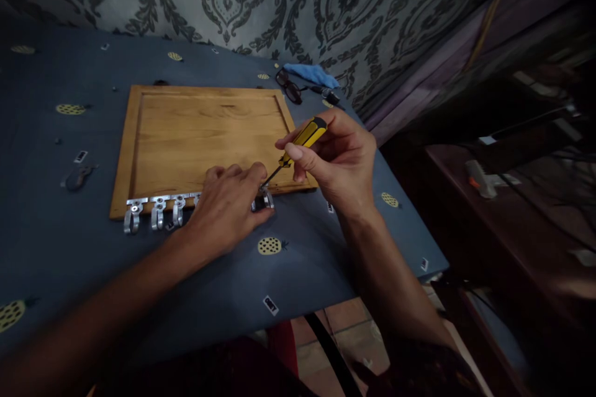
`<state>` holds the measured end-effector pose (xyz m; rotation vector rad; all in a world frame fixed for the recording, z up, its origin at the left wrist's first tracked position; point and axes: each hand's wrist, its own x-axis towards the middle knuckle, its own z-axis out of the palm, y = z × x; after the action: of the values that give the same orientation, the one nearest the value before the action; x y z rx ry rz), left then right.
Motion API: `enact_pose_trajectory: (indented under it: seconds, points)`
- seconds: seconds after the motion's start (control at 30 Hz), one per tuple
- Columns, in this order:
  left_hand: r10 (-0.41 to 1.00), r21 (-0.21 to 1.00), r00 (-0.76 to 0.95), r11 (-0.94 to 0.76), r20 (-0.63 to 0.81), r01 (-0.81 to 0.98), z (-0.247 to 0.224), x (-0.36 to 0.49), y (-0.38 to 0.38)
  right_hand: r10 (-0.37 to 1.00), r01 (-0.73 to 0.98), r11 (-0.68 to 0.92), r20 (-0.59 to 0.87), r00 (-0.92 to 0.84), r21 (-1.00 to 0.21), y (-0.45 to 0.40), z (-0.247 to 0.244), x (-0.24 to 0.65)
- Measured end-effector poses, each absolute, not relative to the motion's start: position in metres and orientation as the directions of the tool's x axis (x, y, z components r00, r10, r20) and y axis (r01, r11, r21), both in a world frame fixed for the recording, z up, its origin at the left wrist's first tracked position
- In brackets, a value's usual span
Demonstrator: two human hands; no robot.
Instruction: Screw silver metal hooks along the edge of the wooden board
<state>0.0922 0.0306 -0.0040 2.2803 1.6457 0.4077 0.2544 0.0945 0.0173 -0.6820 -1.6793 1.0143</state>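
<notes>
A wooden panel (209,136) with a raised frame lies on the blue patterned cloth. Along its near edge runs a metal hook rail (159,206) with several curved hooks. My left hand (230,201) rests over the rail's right part, fingers bent on the panel's edge and thumb below, pressing on the rail and hiding some of it. In my right hand (333,152) is a yellow and black screwdriver (305,139), pinched between thumb and fingers. Its shaft slants down left, the tip at the rail's right end beside my left fingertips. Any screw there is too small to tell.
Behind the panel's right corner lie sunglasses (289,87), a blue cloth (311,74) and a small black item (329,96). A key-like object (79,177) is at left. A dark reddish shelf (512,211) with cables stands beyond the table's right edge.
</notes>
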Motion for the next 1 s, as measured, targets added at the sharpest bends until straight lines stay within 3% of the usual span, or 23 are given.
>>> enact_pose_trajectory:
  seconds: [0.23, 0.57, 0.77, 1.0]
  points:
    - [0.954, 0.385, 0.298, -0.284, 0.024, 0.878, -0.003, 0.092, 0.031, 0.796, -0.006, 0.485, 0.445, -0.410, -0.874, 0.093, 0.023, 0.260]
    - [0.953, 0.417, 0.292, -0.296, 0.077, 0.859, -0.006, 0.091, 0.030, 0.824, -0.023, 0.454, 0.429, -0.370, -0.891, 0.093, 0.021, 0.258]
    - [0.952, 0.402, 0.296, -0.304, 0.083, 0.864, -0.006, 0.091, 0.031, 0.768, -0.040, 0.441, 0.400, -0.501, -0.897, 0.092, 0.027, 0.265]
    - [0.955, 0.398, 0.287, -0.295, 0.080, 0.869, -0.005, 0.092, 0.030, 0.808, -0.034, 0.504, 0.485, -0.334, -0.863, 0.086, 0.018, 0.254]
